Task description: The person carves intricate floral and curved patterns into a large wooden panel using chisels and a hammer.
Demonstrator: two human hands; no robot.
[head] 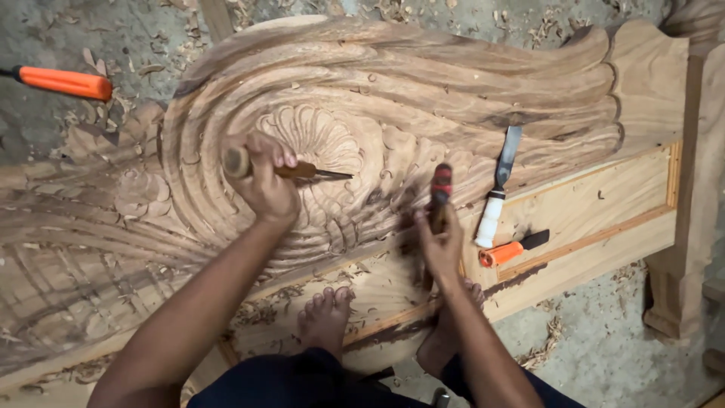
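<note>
A large carved wooden panel (423, 83) with swirls and a flower rosette (317, 136) lies in front of me. My left hand (260, 177) grips a wooden-handled chisel (313, 172), its blade pointing right across the rosette. My right hand (440, 242) holds a dark tool with a red handle end (440, 185) upright over the carving. My bare feet (326, 317) rest on the panel's lower edge.
A white-handled chisel (498, 189) and an orange-handled chisel (513, 249) lie on the flat framed part at the right. Another orange handle (64, 81) sticks in at the upper left. Wood shavings (544, 30) cover the concrete floor. A carved post (680, 295) stands at the right.
</note>
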